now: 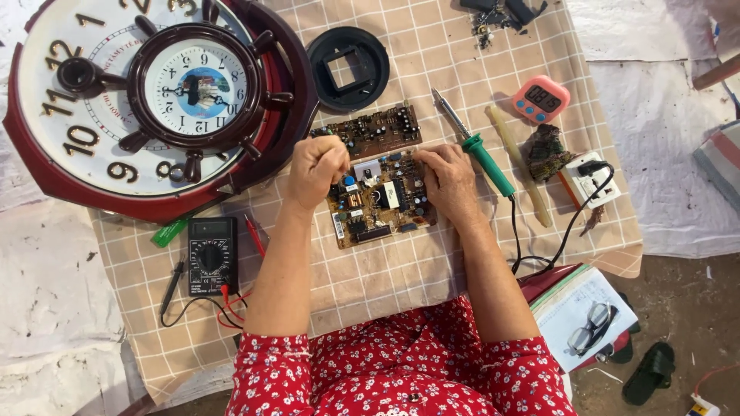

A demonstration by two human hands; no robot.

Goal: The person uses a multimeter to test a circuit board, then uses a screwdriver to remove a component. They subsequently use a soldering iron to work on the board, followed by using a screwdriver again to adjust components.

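Red short-sleeved garment, small white floral print; forearms bare.

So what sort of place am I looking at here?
Probably a home or informal electronics repair spot: a brown circuit board under both hands on a checked beige cloth, with a green-handled soldering iron, a black multimeter and round wall clocks beside it.

Home repair bench: soldering iron [482, 150], multimeter [212, 256], bare circuit boards [379, 202] on checked cloth [370, 277].
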